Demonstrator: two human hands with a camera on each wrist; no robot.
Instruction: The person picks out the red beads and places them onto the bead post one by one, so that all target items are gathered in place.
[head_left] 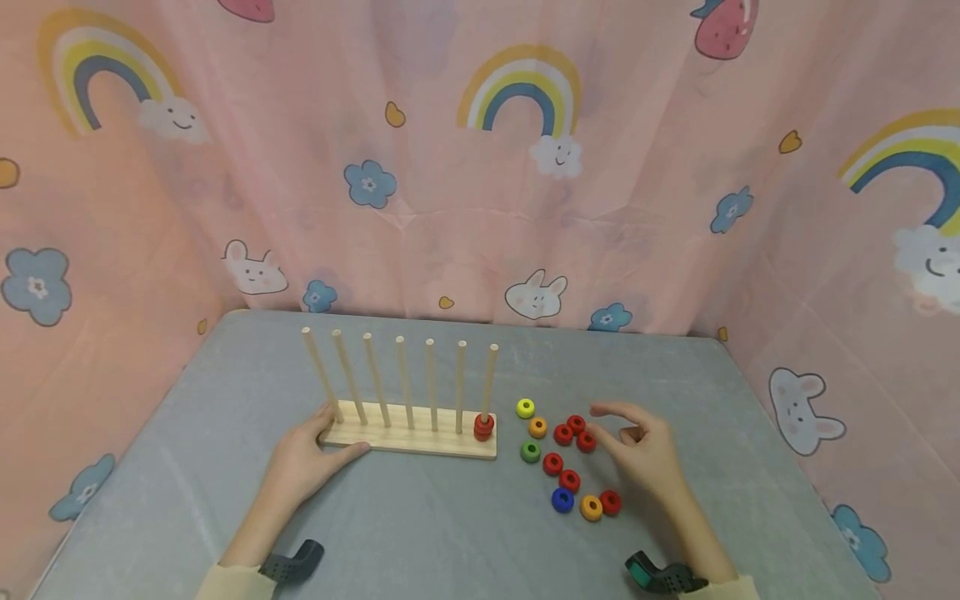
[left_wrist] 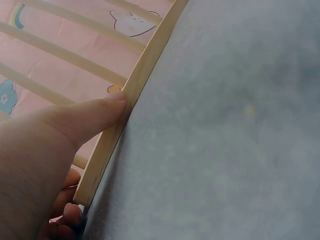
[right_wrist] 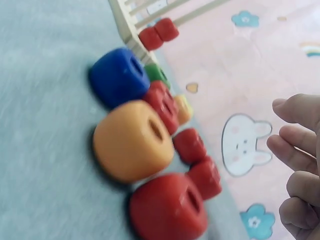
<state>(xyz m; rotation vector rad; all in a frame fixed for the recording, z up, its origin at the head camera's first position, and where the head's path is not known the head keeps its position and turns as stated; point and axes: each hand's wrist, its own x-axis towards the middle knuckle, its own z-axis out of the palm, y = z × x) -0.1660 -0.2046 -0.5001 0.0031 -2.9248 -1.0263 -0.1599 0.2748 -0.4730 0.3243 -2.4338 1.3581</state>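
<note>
A wooden peg stand [head_left: 408, 438] has several upright rods on a flat base. Two red beads [head_left: 483, 427] are stacked on its rightmost rod. My left hand [head_left: 298, 461] grips the left end of the base, thumb [left_wrist: 107, 111] along the front edge and fingers round the end. To the right of the stand lie loose beads: several red ones [head_left: 552, 464], a yellow bead [head_left: 525, 408], a green bead [head_left: 530, 452], a blue bead [head_left: 562, 500] and two orange ones [head_left: 591, 507]. Above the far red beads hovers my right hand [head_left: 647, 450], thumb and forefinger spread, holding nothing.
Grey cloth covers the table [head_left: 420, 525]. A pink printed curtain [head_left: 420, 250] hangs behind it and along both sides. Dark bands [head_left: 294, 563] are worn on both wrists.
</note>
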